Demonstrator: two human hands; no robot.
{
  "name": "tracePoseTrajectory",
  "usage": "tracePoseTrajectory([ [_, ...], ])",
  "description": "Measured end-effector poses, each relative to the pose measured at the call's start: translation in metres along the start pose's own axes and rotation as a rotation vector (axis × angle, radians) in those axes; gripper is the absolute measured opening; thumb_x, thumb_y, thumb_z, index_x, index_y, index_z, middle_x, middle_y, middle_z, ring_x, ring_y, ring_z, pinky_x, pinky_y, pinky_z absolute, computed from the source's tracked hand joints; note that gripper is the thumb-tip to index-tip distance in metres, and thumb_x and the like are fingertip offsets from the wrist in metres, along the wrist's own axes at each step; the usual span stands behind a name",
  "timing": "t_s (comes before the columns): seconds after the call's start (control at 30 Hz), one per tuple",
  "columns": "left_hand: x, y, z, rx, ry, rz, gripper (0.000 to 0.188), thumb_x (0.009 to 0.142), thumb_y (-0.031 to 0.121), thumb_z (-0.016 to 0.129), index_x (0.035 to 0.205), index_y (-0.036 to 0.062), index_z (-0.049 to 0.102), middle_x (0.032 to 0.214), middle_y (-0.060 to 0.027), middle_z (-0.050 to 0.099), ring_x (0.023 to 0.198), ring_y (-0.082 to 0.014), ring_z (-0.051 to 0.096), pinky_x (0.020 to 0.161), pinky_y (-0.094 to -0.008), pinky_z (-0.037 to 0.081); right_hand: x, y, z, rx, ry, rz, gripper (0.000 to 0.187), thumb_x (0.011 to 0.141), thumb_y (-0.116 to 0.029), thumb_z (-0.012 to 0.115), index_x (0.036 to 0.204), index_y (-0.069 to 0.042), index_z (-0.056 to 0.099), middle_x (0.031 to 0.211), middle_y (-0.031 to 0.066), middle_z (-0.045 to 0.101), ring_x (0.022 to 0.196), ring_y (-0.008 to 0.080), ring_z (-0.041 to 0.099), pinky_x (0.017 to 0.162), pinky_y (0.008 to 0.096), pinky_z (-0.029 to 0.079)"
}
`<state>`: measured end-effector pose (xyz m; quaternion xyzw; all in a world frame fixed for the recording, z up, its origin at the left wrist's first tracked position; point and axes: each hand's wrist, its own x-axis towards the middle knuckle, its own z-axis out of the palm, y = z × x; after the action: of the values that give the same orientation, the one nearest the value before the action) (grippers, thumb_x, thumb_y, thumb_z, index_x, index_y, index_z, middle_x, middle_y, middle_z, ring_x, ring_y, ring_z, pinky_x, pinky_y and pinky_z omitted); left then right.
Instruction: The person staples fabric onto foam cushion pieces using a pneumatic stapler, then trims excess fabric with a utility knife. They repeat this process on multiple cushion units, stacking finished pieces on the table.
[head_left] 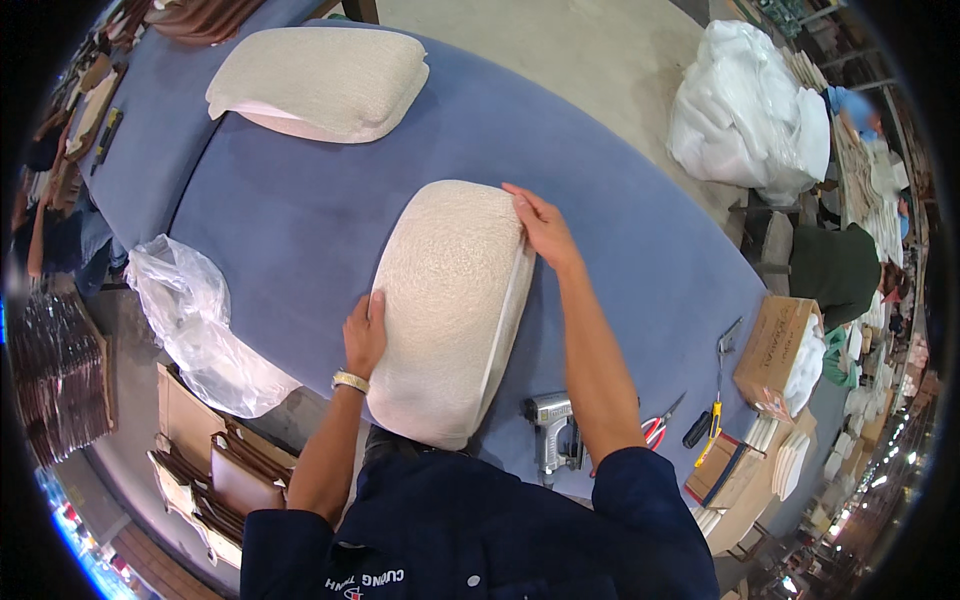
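A cream, textured upholstered cushion [452, 300] stands partly on the blue padded table in front of me, its near end close against my body. My left hand [364, 337] grips its left side, thumb on top; the fingers underneath are mostly hidden. At the far right corner, my right hand [545, 228] holds the cushion's edge, with the fingertips on the fabric. A paler strip shows along the cushion's right side. Farther back on the left lies a similar cream cushion [325, 80], untouched.
Right of my body are a staple gun [552, 437], red-handled pliers [660, 425] and a yellow-handled tool [710, 435] on the blue table [640, 260]. Beyond them stands a cardboard box [772, 345]. Clear plastic sheeting [200, 320] drapes over the left edge. A wrapped white bundle [745, 110] sits far right.
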<state>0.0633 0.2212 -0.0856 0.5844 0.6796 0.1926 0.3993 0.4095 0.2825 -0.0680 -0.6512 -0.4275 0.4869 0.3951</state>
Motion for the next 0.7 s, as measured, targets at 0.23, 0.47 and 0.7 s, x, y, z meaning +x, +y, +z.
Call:
tracePoseTrajectory([
  [0.23, 0.009, 0.02, -0.073, -0.098, -0.655, -0.185, 0.074, 0.104, 0.065, 0.046, 0.127, -0.0011, 0.07, 0.111, -0.019, 0.075, 0.103, -0.0237, 0.07, 0.094, -0.0379, 0.052, -0.17, -0.093, -0.033, 0.083, -0.101, -0.107, 0.045, 0.099, -0.014, 0.068, 0.143, -0.008, 0.062, 0.102, -0.0007, 0.067, 0.087, 0.0061, 0.059, 0.076, 0.0241, 0.049],
  [0.47, -0.089, -0.017, -0.044, 0.499, -0.767, 0.276, 0.061, 0.103, 0.056, 0.056, 0.126, 0.0019, 0.071, 0.129, -0.0178, 0.069, 0.114, -0.0246, 0.066, 0.096, -0.0376, 0.051, -0.342, -0.03, 0.004, 0.157, 0.193, 0.07, 0.049, 0.091, -0.002, 0.076, 0.138, -0.005, 0.064, 0.079, -0.0072, 0.057, 0.069, 0.0016, 0.048, 0.062, 0.0193, 0.04],
  [0.7, -0.154, 0.104, -0.004, 0.053, -0.953, 0.609, 0.082, 0.098, 0.038, 0.067, 0.158, -0.0023, 0.03, 0.156, -0.0273, 0.043, 0.144, -0.0391, 0.045, 0.119, -0.0407, 0.036, -0.361, -0.011, 0.029, 0.269, 0.231, -0.037, 0.055, 0.094, -0.002, 0.072, 0.146, -0.003, 0.053, 0.081, -0.0078, 0.051, 0.073, 0.0021, 0.046, 0.067, 0.019, 0.038],
])
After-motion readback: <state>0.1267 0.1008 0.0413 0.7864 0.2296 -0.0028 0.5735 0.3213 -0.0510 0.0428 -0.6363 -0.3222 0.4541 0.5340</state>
